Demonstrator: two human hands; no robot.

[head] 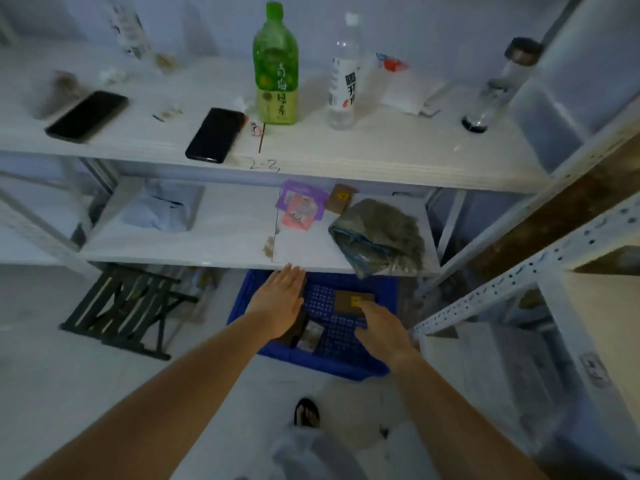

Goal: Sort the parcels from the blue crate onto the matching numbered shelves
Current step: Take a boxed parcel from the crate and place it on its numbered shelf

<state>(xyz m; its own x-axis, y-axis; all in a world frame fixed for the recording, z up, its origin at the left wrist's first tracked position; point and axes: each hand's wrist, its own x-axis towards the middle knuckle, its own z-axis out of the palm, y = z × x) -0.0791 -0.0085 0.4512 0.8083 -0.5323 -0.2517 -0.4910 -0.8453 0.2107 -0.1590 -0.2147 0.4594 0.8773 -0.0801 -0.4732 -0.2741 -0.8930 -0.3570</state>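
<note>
The right hand (379, 323) reaches down into the blue crate (346, 368), its fingers (363, 306) lying on the near edge of a small brown parcel (348, 301) with a yellow label; whether the fingers have closed round the parcel cannot be told, since the back of the hand hides them. Just to the left of that hand, on the crate's perforated floor, lies a small clear packet (311, 336), apart from the brown parcel. Further left, the left hand (280, 299) hangs flat and open over the crate's left side, palm down, fingers together and stretched forward, holding nothing; its fingertips reach close under the front edge of the lower shelf (225, 244). Beyond the hands, on that shelf, a grey plastic-wrapped parcel (379, 233) sits above the right hand, overhanging the shelf edge, with a pink and purple packet (299, 207) and a small brown box (341, 199) behind it, and a pale bag (159, 209) far to the left. Higher still, the upper shelf (346, 157), marked "2-3" at its front, carries two black phones (216, 135), a green bottle (276, 67) and a clear bottle (343, 74).
</note>
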